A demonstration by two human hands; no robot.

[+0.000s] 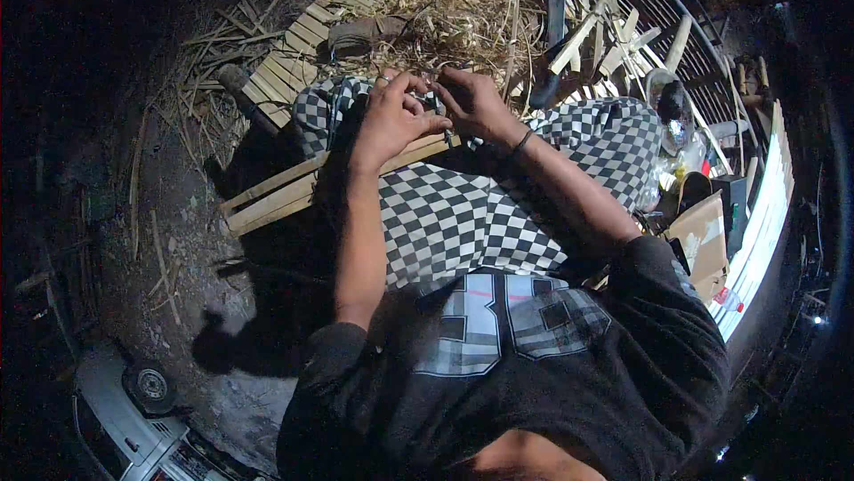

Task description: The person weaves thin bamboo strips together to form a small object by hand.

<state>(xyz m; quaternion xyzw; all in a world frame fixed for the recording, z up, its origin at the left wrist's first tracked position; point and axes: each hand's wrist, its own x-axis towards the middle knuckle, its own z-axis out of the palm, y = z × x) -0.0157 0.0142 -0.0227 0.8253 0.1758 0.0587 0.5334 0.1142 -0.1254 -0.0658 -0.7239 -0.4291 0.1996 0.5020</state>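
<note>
Above my lap, my left hand (pixel 400 121) and my right hand (pixel 478 106) are close together. The fingers of both are curled in a pinch and almost meet. Something small sits at the fingertips, too small to name; a thin dark piece (pixel 447 132) hangs just below, beside the left thumb. Bamboo or wood shavings (pixel 454 5) lie heaped just beyond both hands. To the right of the shavings is a knife (pixel 555 14) with a broad dark blade, its dark handle pointing toward my knee. Pale flat wooden strips (pixel 271 205) run under my forearms and across my lap.
A slatted bamboo platform (pixel 294 54) extends beyond my knees. Split bamboo pieces (pixel 614 28) pile up at the far right. At my right stand a clear plastic container (pixel 672 112) and a cardboard box (pixel 703 245). A vehicle (pixel 124 410) is at the lower left.
</note>
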